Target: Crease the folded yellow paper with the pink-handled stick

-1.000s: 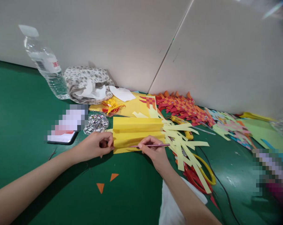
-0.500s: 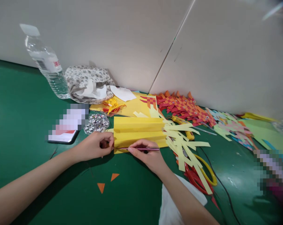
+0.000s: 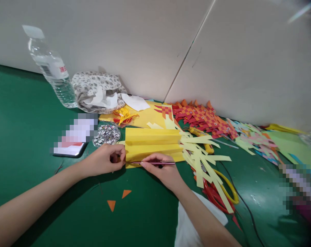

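Observation:
A yellow sheet of paper (image 3: 152,138) with lengthwise creases lies on the green table. At its lower left edge my left hand (image 3: 106,158) pinches the paper between thumb and forefinger. My right hand (image 3: 162,168) is closed around a slim, shiny purplish pen (image 3: 157,163), held almost flat along the sheet's lower part. The pen's thin tip end points left, close to my left fingertips; its exact contact with the paper is too small to make out. Pale yellow paper strips (image 3: 205,158) spread out from the sheet's right side. Two small orange triangles (image 3: 119,199) lie below the hands.
Behind stand a water bottle (image 3: 52,68) and a patterned tissue pouch (image 3: 98,91). A phone (image 3: 75,135) and a bag of googly eyes (image 3: 106,134) lie left. Right are red-orange woven paper fish (image 3: 201,118), a yellow cutter (image 3: 208,148), scissors with red handles (image 3: 214,195), and a black cable (image 3: 245,202).
Almost nothing differs. Both hands, the pen and the yellow paper keep the same places; only the view has shifted very slightly.

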A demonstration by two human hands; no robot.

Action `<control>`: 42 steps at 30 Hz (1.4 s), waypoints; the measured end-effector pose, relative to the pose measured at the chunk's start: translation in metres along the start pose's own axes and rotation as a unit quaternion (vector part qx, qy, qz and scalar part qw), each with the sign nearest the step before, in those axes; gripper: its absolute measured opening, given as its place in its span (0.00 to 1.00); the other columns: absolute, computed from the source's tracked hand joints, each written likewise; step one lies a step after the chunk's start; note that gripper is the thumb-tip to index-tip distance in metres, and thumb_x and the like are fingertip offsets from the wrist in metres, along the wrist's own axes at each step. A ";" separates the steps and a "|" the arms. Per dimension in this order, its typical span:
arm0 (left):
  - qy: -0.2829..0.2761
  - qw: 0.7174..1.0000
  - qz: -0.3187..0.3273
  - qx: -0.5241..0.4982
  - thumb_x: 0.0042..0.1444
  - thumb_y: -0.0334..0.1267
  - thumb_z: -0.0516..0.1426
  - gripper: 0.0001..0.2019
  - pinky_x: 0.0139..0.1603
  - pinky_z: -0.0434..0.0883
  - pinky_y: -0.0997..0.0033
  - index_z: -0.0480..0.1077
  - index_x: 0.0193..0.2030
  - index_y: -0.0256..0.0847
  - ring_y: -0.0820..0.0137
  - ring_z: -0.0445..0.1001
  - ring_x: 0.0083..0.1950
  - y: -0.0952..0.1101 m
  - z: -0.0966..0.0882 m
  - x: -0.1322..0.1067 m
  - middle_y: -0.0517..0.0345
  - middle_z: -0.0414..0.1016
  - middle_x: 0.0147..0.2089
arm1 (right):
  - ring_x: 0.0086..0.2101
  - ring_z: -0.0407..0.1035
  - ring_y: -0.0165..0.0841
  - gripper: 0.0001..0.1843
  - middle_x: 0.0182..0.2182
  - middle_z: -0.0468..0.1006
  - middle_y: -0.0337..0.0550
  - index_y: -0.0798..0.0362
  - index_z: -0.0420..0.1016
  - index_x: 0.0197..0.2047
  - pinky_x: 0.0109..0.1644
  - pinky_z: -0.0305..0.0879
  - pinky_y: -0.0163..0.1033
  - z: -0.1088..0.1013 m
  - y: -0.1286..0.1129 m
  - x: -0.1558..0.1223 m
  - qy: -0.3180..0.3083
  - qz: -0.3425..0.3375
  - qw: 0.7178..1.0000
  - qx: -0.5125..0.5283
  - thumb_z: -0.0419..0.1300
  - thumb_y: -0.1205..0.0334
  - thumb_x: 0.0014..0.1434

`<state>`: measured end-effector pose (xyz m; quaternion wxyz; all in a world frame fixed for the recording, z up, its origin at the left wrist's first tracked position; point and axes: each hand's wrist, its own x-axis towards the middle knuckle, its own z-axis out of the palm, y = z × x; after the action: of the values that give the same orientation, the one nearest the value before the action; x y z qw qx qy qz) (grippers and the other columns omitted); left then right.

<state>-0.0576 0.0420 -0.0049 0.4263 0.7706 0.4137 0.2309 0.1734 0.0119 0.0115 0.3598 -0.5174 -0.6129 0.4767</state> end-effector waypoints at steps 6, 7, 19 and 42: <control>-0.002 1.000 -0.008 -0.004 0.50 0.32 0.56 0.05 0.20 0.58 0.85 0.61 0.28 0.40 0.81 0.64 0.20 -0.001 0.000 0.000 0.70 0.64 0.20 | 0.28 0.75 0.33 0.05 0.26 0.82 0.40 0.51 0.80 0.28 0.31 0.68 0.35 0.000 -0.001 -0.001 0.006 0.003 1.000 -0.008 0.67 0.58 0.49; -0.002 1.000 -0.010 -0.006 0.49 0.32 0.56 0.05 0.20 0.58 0.85 0.61 0.28 0.40 0.81 0.64 0.20 -0.001 0.000 0.000 0.70 0.64 0.20 | 0.27 0.74 0.32 0.06 0.25 0.81 0.40 0.51 0.79 0.28 0.30 0.67 0.35 0.000 -0.001 -0.001 0.010 0.004 1.000 -0.011 0.67 0.58 0.49; -0.002 1.000 -0.022 -0.012 0.49 0.31 0.56 0.06 0.20 0.59 0.84 0.60 0.27 0.40 0.80 0.65 0.20 0.002 0.000 0.000 0.70 0.64 0.19 | 0.25 0.68 0.30 0.07 0.23 0.77 0.38 0.53 0.76 0.24 0.29 0.63 0.34 -0.015 0.003 -0.002 0.047 0.026 0.998 0.023 0.67 0.59 0.47; 0.000 0.999 -0.022 -0.023 0.49 0.33 0.57 0.07 0.20 0.59 0.83 0.60 0.27 0.41 0.80 0.64 0.20 0.001 0.000 -0.001 0.70 0.64 0.20 | 0.22 0.65 0.29 0.10 0.19 0.74 0.37 0.53 0.75 0.22 0.26 0.60 0.35 -0.042 0.016 0.002 0.093 0.037 0.994 0.042 0.69 0.57 0.44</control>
<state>-0.0577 0.0403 -0.0037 0.4486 0.7513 0.4254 0.2309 0.2168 0.0225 0.0084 0.4192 -0.5661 -0.5367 0.4645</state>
